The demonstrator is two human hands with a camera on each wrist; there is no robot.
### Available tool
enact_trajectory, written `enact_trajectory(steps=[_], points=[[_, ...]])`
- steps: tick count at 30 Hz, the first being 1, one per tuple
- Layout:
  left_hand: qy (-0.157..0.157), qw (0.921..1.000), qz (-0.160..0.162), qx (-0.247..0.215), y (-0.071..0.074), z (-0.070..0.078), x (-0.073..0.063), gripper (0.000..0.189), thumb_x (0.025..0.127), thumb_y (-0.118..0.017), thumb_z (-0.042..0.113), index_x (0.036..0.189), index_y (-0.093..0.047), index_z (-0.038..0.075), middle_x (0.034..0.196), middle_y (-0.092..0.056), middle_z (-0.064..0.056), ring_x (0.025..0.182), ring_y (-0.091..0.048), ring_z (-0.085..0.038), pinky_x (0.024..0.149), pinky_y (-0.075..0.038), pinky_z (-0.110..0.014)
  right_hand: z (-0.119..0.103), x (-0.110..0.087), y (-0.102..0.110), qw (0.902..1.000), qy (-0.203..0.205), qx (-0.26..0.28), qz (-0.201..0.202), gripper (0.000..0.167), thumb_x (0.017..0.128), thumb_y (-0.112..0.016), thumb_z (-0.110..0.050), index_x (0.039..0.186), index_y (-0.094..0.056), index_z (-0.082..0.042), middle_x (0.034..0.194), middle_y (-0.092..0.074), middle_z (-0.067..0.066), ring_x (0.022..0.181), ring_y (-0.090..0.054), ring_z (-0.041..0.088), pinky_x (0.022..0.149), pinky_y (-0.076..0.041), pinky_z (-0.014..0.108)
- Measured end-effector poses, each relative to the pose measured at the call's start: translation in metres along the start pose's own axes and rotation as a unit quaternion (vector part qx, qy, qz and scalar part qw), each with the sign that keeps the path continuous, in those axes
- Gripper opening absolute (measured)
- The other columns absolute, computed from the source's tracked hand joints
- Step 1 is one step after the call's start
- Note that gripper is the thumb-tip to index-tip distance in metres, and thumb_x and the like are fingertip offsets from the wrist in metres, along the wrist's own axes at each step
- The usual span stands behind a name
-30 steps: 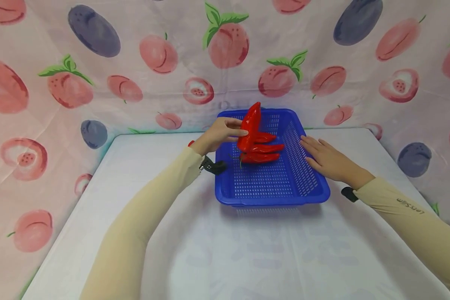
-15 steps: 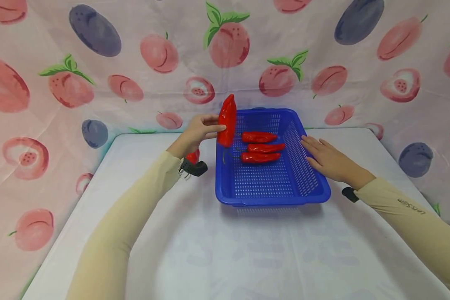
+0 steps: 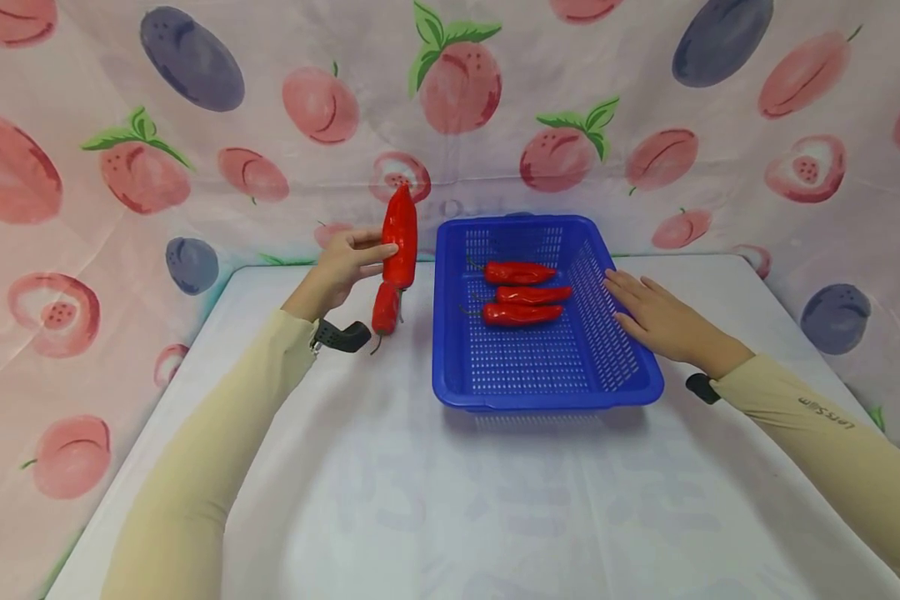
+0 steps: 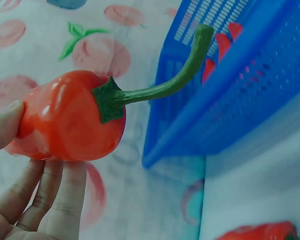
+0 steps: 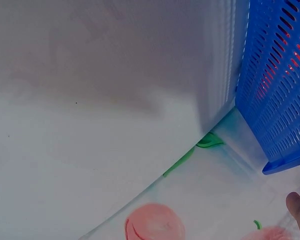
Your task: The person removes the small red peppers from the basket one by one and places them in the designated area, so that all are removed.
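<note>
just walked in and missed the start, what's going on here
A person's left hand holds a red pepper in the air, tip up and stem down, to the left of a blue basket. Three more red peppers lie inside the basket, and another pepper lies on the white table to its left. The right hand is at the basket's right rim.

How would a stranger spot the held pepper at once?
Find the blue basket on the white table. To its left in the head view, a left hand pinches a red pepper. It alone is held, tip up; the basket's three peppers lie flat.
</note>
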State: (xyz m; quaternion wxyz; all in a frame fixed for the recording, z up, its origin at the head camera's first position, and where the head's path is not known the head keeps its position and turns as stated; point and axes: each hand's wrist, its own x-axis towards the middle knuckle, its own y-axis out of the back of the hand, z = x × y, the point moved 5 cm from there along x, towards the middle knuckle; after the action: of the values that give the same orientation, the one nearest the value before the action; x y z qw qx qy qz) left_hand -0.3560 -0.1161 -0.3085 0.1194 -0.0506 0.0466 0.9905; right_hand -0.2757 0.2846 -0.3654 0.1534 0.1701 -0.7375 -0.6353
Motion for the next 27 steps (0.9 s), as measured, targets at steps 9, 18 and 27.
enact_trajectory(steps=[9, 18, 27], points=[[0.022, 0.9989, 0.029, 0.029, 0.035, -0.019, -0.006, 0.051, 0.092, -0.06, 0.022, 0.136, -0.047, 0.003, 0.127, -0.052, -0.008, 0.113, -0.053, -0.021, 0.099, -0.048, -0.034, -0.001, 0.0, 0.003, 0.9999, -0.009, 0.0, -0.007, 0.061, 0.097, -0.044, -0.025, 0.147, -0.022, 0.002, 0.155, -0.018, 0.022, 0.144, -0.015, 0.038, 0.116, -0.011, 0.059], [0.058, 0.9967, 0.051, 0.026, 0.054, -0.042, -0.004, 0.056, 0.092, -0.06, 0.025, 0.14, -0.042, 0.004, 0.138, -0.044, -0.013, 0.119, -0.05, -0.024, 0.104, -0.042, -0.038, 0.0, 0.0, 0.002, 0.9999, -0.009, 0.0, -0.007, 0.061, 0.097, -0.044, -0.025, 0.148, -0.021, 0.001, 0.155, -0.018, 0.022, 0.144, -0.015, 0.038, 0.116, -0.011, 0.058], [0.079, 0.9948, 0.06, 0.023, 0.065, -0.067, -0.001, 0.057, 0.093, -0.059, 0.025, 0.142, -0.039, 0.004, 0.144, -0.04, -0.015, 0.12, -0.049, -0.023, 0.11, -0.037, -0.041, -0.001, 0.001, 0.001, 0.9998, 0.002, -0.011, -0.018, 0.062, 0.098, -0.043, -0.026, 0.148, -0.02, 0.002, 0.155, -0.018, 0.023, 0.144, -0.016, 0.038, 0.115, -0.013, 0.06]])
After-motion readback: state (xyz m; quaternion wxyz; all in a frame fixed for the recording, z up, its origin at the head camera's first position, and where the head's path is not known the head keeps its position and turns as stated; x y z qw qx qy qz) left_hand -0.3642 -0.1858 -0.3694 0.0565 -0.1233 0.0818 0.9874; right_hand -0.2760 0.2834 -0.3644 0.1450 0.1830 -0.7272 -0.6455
